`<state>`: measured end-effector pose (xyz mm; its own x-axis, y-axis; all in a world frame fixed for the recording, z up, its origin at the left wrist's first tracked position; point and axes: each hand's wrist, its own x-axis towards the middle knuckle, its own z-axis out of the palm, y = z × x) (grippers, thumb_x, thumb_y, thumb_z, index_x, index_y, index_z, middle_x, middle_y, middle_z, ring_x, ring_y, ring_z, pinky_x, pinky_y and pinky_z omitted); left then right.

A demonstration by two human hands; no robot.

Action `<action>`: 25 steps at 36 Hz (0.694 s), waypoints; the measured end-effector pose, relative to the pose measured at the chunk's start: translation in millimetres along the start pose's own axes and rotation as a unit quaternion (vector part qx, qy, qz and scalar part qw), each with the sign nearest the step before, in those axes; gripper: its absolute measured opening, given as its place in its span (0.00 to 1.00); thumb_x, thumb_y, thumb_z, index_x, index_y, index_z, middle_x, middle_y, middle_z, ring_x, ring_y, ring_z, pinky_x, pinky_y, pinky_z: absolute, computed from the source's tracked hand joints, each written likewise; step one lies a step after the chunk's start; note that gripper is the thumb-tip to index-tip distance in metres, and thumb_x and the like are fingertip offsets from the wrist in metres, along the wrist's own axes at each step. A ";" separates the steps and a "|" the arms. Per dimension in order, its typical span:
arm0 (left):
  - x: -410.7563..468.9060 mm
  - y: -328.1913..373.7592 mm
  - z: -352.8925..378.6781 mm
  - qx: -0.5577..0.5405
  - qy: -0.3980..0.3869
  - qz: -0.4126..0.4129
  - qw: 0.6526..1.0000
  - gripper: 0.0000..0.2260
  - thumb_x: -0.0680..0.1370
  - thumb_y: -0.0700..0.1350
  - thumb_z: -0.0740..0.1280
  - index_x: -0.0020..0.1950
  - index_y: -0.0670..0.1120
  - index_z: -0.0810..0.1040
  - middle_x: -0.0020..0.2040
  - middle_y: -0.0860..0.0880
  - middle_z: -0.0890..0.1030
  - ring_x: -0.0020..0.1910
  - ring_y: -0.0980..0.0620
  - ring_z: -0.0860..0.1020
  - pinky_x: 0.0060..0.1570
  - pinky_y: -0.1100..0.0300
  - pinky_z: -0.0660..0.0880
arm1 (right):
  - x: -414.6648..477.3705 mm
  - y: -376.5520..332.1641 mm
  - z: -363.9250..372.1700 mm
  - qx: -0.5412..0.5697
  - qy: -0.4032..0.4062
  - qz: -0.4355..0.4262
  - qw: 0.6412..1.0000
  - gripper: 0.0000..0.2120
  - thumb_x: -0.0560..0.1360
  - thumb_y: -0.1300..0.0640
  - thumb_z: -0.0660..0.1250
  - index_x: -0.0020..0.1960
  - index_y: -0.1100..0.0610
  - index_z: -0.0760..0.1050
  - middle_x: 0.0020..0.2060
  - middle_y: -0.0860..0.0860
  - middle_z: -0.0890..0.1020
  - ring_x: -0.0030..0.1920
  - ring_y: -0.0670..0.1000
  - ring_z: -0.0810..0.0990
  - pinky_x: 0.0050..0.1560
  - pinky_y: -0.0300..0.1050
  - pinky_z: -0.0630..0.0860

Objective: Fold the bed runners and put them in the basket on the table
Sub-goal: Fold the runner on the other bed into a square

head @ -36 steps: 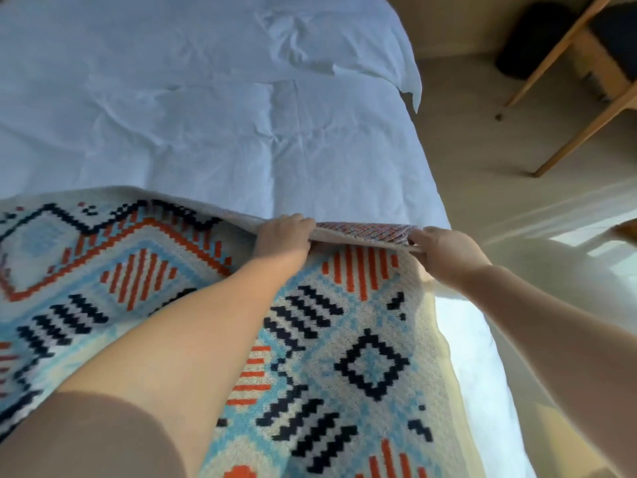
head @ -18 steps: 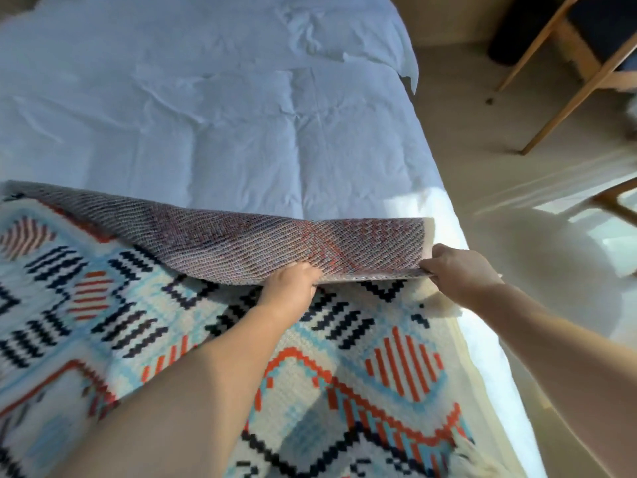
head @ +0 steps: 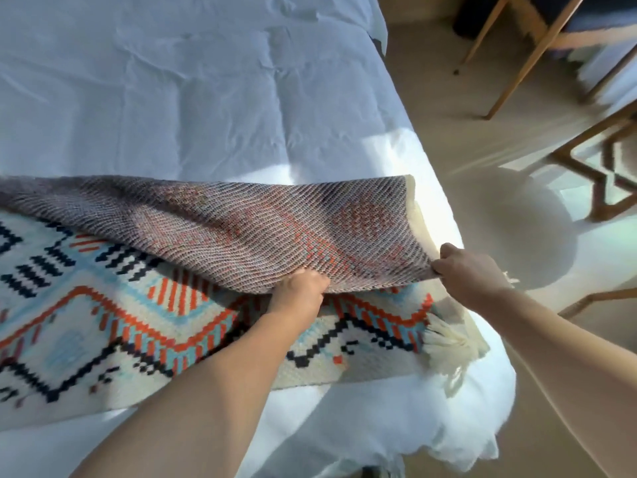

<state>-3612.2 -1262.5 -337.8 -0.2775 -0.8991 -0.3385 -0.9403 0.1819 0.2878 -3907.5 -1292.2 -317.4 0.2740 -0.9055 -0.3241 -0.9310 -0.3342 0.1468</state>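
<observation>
Head view: woven patterned bed runner [head: 103, 322] lies across white-sheeted bed [head: 172, 98]; left hand [head: 300, 291] and right hand [head: 468, 274] pinch its lifted edge, grey underside up, likely for halving lengthwise.

Coarse woven bed runner [head: 213, 236] — matt, tasselled, smooth creased cotton sheet [head: 172, 98], wooden chair legs [head: 517, 60]

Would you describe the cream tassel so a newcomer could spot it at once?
Start at the white bed, then the patterned bed runner lying across its near end. At the runner's near right corner, below the right hand, sits the tassel: a loose cream bundle of threads, unlike the flat woven pattern beside it.
</observation>
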 end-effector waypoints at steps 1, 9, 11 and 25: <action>-3.4 2.2 5.8 0.000 0.002 0.003 1.000 0.09 0.78 0.40 0.63 0.57 0.45 0.78 0.54 0.46 0.78 0.57 0.44 0.72 0.54 0.52 0.73 | -4.4 0.5 3.8 -0.003 -0.006 -0.005 1.000 0.10 0.75 0.60 0.63 0.52 0.53 0.81 0.49 0.51 0.77 0.42 0.55 0.81 0.32 0.43 0.66; -42.5 30.9 44.6 -0.018 0.022 -0.019 0.999 0.10 0.75 0.38 0.65 0.55 0.42 0.79 0.55 0.44 0.79 0.55 0.42 0.73 0.53 0.51 0.73 | -45.9 4.4 34.7 -0.004 -0.015 -0.031 0.999 0.10 0.76 0.58 0.61 0.52 0.54 0.79 0.49 0.52 0.76 0.44 0.56 0.80 0.33 0.43 0.64; -54.3 39.3 53.9 -0.024 0.037 -0.012 0.999 0.10 0.73 0.36 0.67 0.52 0.42 0.81 0.51 0.43 0.80 0.52 0.41 0.75 0.49 0.49 0.75 | -56.9 6.2 42.7 0.010 -0.010 -0.045 0.999 0.08 0.75 0.59 0.63 0.49 0.56 0.80 0.47 0.53 0.77 0.41 0.57 0.80 0.30 0.43 0.63; -91.5 59.3 106.2 -0.004 0.071 -0.010 0.997 0.12 0.68 0.35 0.71 0.50 0.44 0.81 0.49 0.47 0.80 0.47 0.41 0.78 0.40 0.50 0.77 | -98.2 10.6 102.1 0.062 0.032 -0.089 0.994 0.08 0.58 0.67 0.76 0.32 0.60 0.77 0.32 0.56 0.74 0.27 0.57 0.75 0.22 0.43 0.64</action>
<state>-3663.5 -1127.1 -384.9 -0.2270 -0.9499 -0.2151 -0.9436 0.1598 0.2898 -3968.9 -1180.0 -379.4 0.4478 -0.8510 -0.2745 -0.8879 -0.4594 -0.0241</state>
